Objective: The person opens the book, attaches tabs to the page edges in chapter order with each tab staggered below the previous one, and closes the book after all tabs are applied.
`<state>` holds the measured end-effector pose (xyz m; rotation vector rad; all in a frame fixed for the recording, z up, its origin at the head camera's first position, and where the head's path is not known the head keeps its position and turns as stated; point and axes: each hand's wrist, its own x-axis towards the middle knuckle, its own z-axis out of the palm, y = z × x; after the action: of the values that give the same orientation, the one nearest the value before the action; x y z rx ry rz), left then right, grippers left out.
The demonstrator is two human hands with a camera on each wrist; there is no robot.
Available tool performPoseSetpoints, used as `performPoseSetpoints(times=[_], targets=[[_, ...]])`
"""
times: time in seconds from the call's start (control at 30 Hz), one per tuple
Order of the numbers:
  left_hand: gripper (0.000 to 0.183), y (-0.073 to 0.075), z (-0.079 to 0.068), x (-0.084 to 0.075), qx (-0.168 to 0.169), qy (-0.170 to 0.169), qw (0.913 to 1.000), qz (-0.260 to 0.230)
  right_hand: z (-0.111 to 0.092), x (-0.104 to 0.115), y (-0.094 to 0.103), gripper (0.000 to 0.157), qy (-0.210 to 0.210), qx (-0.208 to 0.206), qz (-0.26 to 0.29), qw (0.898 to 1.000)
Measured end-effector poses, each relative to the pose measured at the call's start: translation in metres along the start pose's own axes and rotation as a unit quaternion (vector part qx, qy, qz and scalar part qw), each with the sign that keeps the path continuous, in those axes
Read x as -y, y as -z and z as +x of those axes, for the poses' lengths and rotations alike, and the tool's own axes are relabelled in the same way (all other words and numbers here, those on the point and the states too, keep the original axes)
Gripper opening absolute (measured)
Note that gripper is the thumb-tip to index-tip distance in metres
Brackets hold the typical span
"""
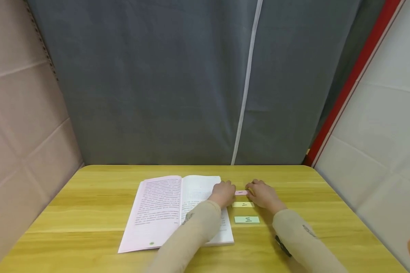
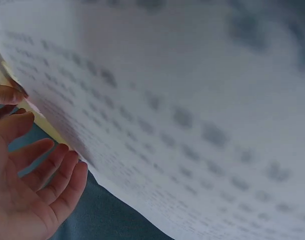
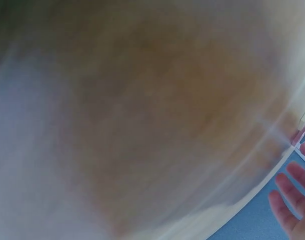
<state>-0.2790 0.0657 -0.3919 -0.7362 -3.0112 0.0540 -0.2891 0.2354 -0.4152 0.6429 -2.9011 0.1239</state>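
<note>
A pink sticky note strip [image 1: 240, 192] with one dark stroke lies on the table between the two hands. My right hand [image 1: 264, 194] holds its right end with thumb and index finger; in the right wrist view the other fingers [image 3: 287, 200] are spread. By the strip's left end is my left hand [image 1: 223, 192], over the right page's edge. Its fingers [image 2: 67, 175] are relaxed and apart in the left wrist view. Nearer me lie a yellow strip [image 1: 243, 204] with two strokes and a green strip [image 1: 246, 220] with three. An open book [image 1: 160, 204] lies on the left.
The wooden table [image 1: 89, 212] ends at a grey curtain [image 1: 157, 83] at the back. White cloth panels [image 1: 379, 151] stand on both sides, the right one edged in red. The left forearm [image 1: 191, 231] crosses over the book's right page.
</note>
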Motion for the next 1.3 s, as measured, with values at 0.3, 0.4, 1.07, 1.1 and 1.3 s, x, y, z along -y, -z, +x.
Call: performPoseSetpoints(times=[0.3, 0.4, 1.07, 1.1, 1.3], targets=[[0.015, -0.012, 0.010, -0.006, -0.008, 0.019, 0.9980, 0.060, 0.002, 0.000, -0.003, 0.020, -0.012, 0.011, 0.008, 1.000], [0.015, -0.014, 0.012, -0.007, -0.013, 0.017, 0.9974, 0.070, 0.002, 0.000, -0.003, 0.015, -0.003, 0.001, 0.008, 1.000], [0.012, -0.028, 0.021, -0.010, -0.047, 0.010, 0.9954, 0.083, -0.002, 0.001, -0.001, 0.013, 0.005, -0.005, 0.033, 0.999], [0.013, -0.029, 0.022, -0.010, -0.042, 0.010, 0.9953, 0.087, -0.002, 0.001, -0.002, 0.012, 0.006, -0.006, 0.033, 0.999], [0.011, -0.023, 0.016, -0.013, -0.046, -0.005, 0.9932, 0.107, -0.004, 0.000, -0.003, 0.010, 0.013, -0.010, 0.041, 0.999]])
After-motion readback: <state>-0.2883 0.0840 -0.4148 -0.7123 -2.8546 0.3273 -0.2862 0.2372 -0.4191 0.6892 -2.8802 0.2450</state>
